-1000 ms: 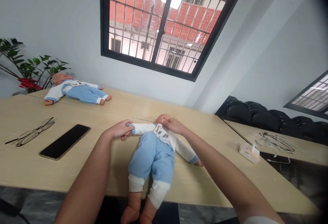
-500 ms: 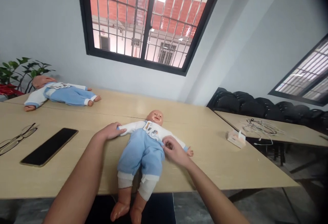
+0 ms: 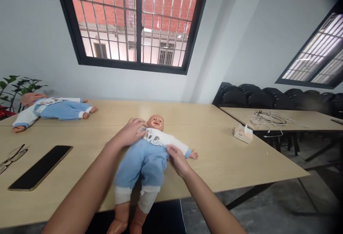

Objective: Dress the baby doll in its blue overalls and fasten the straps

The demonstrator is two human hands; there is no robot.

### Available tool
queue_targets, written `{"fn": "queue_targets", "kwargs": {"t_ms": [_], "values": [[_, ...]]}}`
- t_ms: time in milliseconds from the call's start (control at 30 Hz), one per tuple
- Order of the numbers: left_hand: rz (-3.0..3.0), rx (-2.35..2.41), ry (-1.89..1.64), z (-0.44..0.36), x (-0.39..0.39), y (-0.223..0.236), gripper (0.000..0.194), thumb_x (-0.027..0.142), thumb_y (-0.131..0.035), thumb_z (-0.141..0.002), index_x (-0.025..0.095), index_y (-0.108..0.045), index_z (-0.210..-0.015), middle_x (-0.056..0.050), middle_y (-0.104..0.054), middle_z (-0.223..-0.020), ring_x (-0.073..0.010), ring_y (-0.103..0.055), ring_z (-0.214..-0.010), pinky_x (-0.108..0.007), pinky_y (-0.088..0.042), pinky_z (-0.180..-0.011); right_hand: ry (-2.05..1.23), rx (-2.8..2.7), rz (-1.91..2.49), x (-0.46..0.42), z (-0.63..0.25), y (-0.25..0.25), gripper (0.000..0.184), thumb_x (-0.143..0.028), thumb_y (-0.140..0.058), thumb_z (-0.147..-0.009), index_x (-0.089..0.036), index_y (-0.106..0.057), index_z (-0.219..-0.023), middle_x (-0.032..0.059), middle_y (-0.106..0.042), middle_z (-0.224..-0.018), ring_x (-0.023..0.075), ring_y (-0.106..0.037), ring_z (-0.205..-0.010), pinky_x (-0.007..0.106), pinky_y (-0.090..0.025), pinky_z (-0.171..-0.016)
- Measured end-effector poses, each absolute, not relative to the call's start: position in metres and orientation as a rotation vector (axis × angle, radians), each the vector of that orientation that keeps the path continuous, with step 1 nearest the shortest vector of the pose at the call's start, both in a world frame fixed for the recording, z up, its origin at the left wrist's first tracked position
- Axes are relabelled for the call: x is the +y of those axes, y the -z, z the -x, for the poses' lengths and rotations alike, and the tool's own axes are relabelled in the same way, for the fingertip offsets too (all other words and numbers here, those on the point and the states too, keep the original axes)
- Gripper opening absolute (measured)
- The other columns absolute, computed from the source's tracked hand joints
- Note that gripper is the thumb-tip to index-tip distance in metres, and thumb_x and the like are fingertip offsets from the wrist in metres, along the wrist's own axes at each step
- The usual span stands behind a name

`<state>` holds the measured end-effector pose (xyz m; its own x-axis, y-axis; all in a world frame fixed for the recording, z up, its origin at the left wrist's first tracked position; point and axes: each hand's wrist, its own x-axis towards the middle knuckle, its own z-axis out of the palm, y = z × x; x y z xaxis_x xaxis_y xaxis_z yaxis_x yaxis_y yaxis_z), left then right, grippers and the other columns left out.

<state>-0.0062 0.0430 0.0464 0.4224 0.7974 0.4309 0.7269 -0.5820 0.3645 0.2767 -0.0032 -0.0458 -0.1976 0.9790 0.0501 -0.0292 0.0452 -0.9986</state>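
A baby doll (image 3: pixel 146 162) in a white top and blue trousers lies face up on the wooden table (image 3: pixel 214 162), its bare feet hanging past the near edge. My left hand (image 3: pixel 132 133) rests on the doll's shoulder beside its head, fingers curled over it. My right hand (image 3: pixel 177 159) presses against the doll's side by its waist, fingers bent onto the cloth, under the doll's outstretched arm.
A second doll (image 3: pixel 50 108) lies at the far left by a plant (image 3: pixel 16 87). A black phone (image 3: pixel 40 167) and glasses (image 3: pixel 12 154) lie left. A small box (image 3: pixel 243 134) sits right, cables (image 3: pixel 268 118) on another table, black chairs (image 3: pixel 268 98) behind.
My left hand moved from the doll's arm onto its shoulder. My right hand went from the doll's head down to its side. The camera view has swung to the right.
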Motion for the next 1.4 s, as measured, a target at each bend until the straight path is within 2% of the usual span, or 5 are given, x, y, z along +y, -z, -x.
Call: {"fn": "queue_targets", "kwargs": {"t_ms": [267,567,967,1233,1400], "values": [[-2.629,0.985,-0.223,-0.079,0.071,-0.059,0.039,0.049,-0.083,-0.070,0.027,-0.077,-0.102,-0.004,-0.075,-0.103,-0.0245,-0.067,-0.098,-0.028,-0.046,-0.083,-0.939,-1.426,1.026,-0.011,-0.281,0.036,0.031,-0.050,-0.066,-0.087,-0.021,-0.069,-0.099,0.0060,-0.069,-0.097,0.0228,-0.061,-0.093,0.033,-0.049,-0.085],[-2.401,1.080,0.028,-0.063,0.070,-0.061,0.045,0.061,-0.068,-0.078,0.021,-0.066,-0.097,0.000,-0.068,-0.085,-0.0192,-0.061,-0.079,-0.026,-0.037,-0.061,-1.291,-1.475,1.035,-0.017,-0.276,0.044,0.042,-0.061,-0.051,-0.096,-0.022,-0.059,-0.084,-0.0069,-0.042,-0.057,0.0102,-0.035,-0.042,0.025,-0.025,-0.041],[-2.530,1.381,-0.002,-0.067,0.046,-0.063,0.059,0.034,-0.079,-0.062,0.021,-0.065,-0.118,-0.013,-0.066,-0.126,-0.0350,-0.058,-0.121,-0.039,-0.048,-0.097,-1.236,-1.577,1.104,-0.016,-0.267,0.037,0.039,-0.041,-0.081,-0.076,-0.020,-0.071,-0.107,-0.0039,-0.055,-0.070,0.0077,-0.031,-0.053,0.024,-0.021,-0.049],[-2.496,1.029,-0.141,-0.063,0.057,-0.065,0.021,0.034,-0.056,-0.087,0.020,-0.070,-0.095,-0.004,-0.074,-0.092,-0.0200,-0.065,-0.085,-0.027,-0.044,-0.070,-1.185,-1.506,1.143,-0.021,-0.257,0.017,0.021,-0.039,-0.067,-0.084,-0.018,-0.064,-0.084,-0.0041,-0.048,-0.066,0.0112,-0.039,-0.060,0.025,-0.029,-0.057],[-2.433,0.974,-0.114,-0.057,0.063,-0.064,0.039,0.052,-0.050,-0.093,0.019,-0.070,-0.083,-0.003,-0.074,-0.084,-0.0165,-0.062,-0.075,-0.026,-0.037,-0.062,-1.179,-1.490,1.180,-0.025,-0.255,0.014,0.023,-0.042,-0.057,-0.091,-0.022,-0.053,-0.081,-0.0044,-0.047,-0.067,0.0127,-0.038,-0.057,0.026,-0.031,-0.055]]}}
